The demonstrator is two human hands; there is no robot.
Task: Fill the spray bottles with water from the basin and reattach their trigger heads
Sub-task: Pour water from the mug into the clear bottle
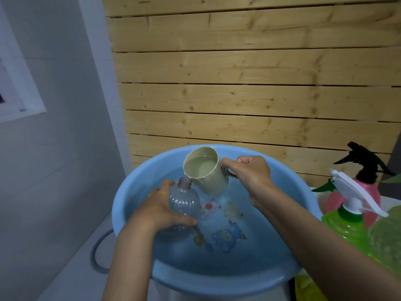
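Low in the middle of the frame, the left hand (161, 210) wraps fingers and thumb round the belly of the clear bottle (184, 200). It holds the bottle tilted over the water in the basin (130, 187), neck open, no head on it. The right hand (251, 170) is curled tight round the handle of the cup (206, 170), which is tipped so its pouring lip sits right at the bottle's mouth. The cup is nearly full of water. The bottle looks close to empty, though I can't be sure through the ribbed plastic, so I'd say this fill is only starting.

At the right edge stand a green bottle (345, 229) with a white head (351, 187) and, behind it, a pink bottle (374, 192) with a black head (362, 157). Both heads are on, so those two look finished, though I can't make out their water levels.

Left to do, by my reckoning: pour, perhaps scoop again, then screw on this bottle's head, which I don't see anywhere in the frame
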